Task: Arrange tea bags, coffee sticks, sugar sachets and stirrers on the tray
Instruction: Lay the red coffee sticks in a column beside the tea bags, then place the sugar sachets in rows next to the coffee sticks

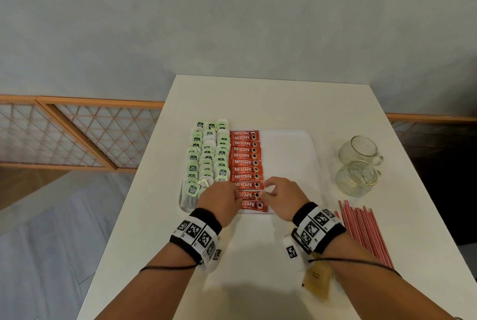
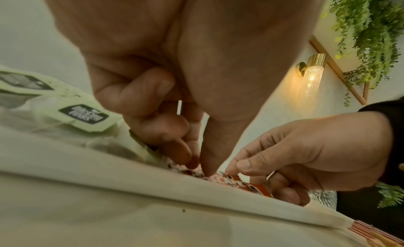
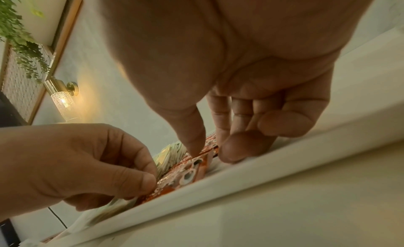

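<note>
Both hands, left hand (image 1: 219,197) and right hand (image 1: 281,193), pinch opposite ends of a coffee stick (image 1: 249,195) near the tray (image 1: 291,154) front edge; light, thin, likely slippery, best held by its ends.

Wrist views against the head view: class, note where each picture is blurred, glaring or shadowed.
Head view: sharp; arms shadow the white table. Left wrist view: palm of the left hand and green-tagged tea bags blurred; lit brass wall lamp glares. Right wrist view: red coffee sticks soft.
</note>
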`<state>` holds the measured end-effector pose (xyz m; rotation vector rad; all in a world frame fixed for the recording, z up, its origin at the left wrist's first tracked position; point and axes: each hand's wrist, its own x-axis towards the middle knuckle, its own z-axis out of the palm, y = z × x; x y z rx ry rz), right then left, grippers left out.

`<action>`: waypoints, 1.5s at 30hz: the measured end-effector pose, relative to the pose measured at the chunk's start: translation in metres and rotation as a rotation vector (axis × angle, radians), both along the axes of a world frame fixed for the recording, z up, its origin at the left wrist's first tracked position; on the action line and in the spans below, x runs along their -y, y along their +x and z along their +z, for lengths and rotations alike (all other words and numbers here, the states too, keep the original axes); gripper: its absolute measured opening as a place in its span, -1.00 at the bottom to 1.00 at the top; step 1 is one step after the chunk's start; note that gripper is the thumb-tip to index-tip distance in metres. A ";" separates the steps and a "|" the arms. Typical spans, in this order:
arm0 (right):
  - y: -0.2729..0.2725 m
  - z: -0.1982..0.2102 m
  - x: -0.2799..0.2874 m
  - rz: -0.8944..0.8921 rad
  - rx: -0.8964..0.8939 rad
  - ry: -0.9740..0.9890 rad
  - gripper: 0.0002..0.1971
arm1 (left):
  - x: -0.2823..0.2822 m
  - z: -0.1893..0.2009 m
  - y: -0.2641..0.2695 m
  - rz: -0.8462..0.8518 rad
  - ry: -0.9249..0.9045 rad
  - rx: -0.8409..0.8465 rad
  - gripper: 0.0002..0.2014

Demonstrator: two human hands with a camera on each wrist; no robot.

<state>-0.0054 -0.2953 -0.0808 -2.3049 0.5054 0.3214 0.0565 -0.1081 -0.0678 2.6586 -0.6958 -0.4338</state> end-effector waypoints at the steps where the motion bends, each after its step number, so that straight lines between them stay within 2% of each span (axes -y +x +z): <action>1: -0.001 0.001 0.000 -0.001 -0.004 0.002 -0.60 | 0.000 -0.001 0.001 0.003 0.005 -0.003 -0.83; 5: -0.004 0.005 0.004 0.006 -0.023 0.005 -0.61 | 0.000 -0.005 0.002 0.010 0.006 -0.016 -0.83; 9: -0.008 0.008 0.008 0.037 -0.030 -0.019 -0.79 | 0.000 -0.006 0.004 0.001 0.013 -0.027 -0.81; 12: -0.008 0.007 0.006 0.057 -0.040 -0.053 -0.91 | 0.000 -0.007 0.004 0.001 0.026 -0.028 -0.72; 16: -0.004 0.008 0.003 0.065 -0.048 -0.100 -0.85 | -0.001 -0.006 0.002 -0.016 0.041 -0.023 -0.64; 25: -0.001 0.011 0.000 0.058 -0.021 -0.108 -0.82 | -0.001 -0.001 0.001 -0.012 0.029 -0.028 -0.78; 35: -0.006 0.029 0.005 0.037 -0.002 -0.082 -0.82 | -0.002 0.004 0.001 0.000 0.001 -0.034 -0.80; 40: -0.025 0.065 0.023 0.105 0.037 -0.056 -0.82 | 0.000 0.018 -0.011 -0.107 -0.076 -0.008 -0.84; 45: -0.057 0.093 0.051 0.207 -0.011 -0.119 -0.77 | 0.014 0.026 -0.034 -0.266 -0.139 -0.080 -0.81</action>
